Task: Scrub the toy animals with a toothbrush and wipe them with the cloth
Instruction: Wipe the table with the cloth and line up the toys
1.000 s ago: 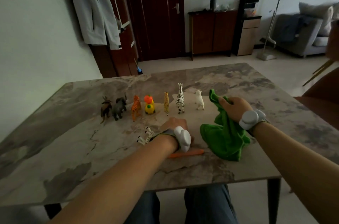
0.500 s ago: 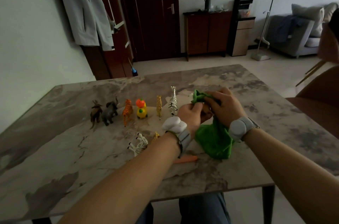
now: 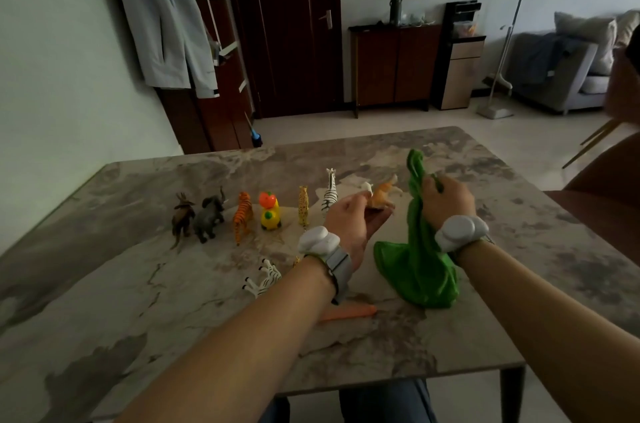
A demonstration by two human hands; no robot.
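Toy animal (image 3: 381, 198), tan, pinched in left hand (image 3: 349, 218) above surface (image 3: 138, 284), near standing row (image 3: 242, 214). Right hand (image 3: 446, 195) clenched round green cloth (image 3: 420, 256), lower end resting on surface. Half second ago hands met, cloth over toy; now apart, toy bare. Wipe probably finished. Toothbrush (image 3: 349, 313) idle under left forearm.

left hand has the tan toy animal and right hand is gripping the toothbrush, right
Not quite. The head view shows the right hand gripping the green cloth; the orange toothbrush lies on the table. The left hand does hold the tan toy animal.
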